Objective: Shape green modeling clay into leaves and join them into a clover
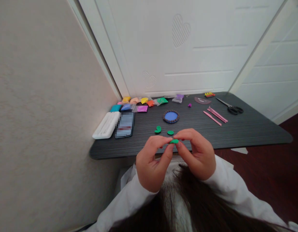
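Observation:
Between both hands, over the table's front edge, is a small flat piece of green clay (pixel 174 141). My left hand (pixel 154 162) pinches its left end with thumb and forefinger. At the other end, my right hand (pixel 196 153) grips it the same way. Just beyond the fingers lies a green clay oval (pixel 170 132). A curled green clay piece (pixel 158 130) rests to its left, with a notch in its side. Farther back sits a blue clay disc (pixel 171 116) ringed with brown clay beads (pixel 164 119).
Colourful clay packets (pixel 142 109) line the back left of the dark table (pixel 149 122). A white case (pixel 106 125) and a phone (pixel 125 125) lie at left. Pink tools (pixel 212 118), black scissors (pixel 232 109) and a clear scraper (pixel 202 100) are at right. A wall (pixel 54 112) borders the left.

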The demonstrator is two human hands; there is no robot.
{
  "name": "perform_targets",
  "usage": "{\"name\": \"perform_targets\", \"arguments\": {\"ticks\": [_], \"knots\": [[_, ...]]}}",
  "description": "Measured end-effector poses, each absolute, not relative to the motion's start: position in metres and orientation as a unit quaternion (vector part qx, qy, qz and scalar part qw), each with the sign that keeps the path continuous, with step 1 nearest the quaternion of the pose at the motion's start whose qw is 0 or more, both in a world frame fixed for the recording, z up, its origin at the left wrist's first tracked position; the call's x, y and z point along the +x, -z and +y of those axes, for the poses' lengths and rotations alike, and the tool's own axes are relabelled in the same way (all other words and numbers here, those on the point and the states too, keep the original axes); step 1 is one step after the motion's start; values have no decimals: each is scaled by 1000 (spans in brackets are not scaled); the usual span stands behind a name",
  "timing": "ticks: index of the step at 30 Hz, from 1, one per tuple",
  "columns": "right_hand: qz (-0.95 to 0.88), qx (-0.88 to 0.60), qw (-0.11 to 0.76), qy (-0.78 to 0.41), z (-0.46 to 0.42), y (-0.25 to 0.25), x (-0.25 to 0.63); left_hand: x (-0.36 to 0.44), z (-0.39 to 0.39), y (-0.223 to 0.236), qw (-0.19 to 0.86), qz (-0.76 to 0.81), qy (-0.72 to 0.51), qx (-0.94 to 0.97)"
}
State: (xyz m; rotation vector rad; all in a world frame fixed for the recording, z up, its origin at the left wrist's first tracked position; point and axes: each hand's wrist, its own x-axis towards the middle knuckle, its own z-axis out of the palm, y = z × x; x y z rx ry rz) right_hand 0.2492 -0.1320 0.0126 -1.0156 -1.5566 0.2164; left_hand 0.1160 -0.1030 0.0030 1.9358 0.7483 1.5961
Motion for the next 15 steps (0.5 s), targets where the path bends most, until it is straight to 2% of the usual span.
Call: {"name": "perform_targets", "arguments": {"ticks": [10, 15], "knots": [[-666, -440, 590, -121, -132, -13, 248, 119, -103, -3, 325, 325, -584, 669], [-663, -450, 587, -114, -132, -13, 248, 118, -102, -3, 321, 331, -583, 669]]}}
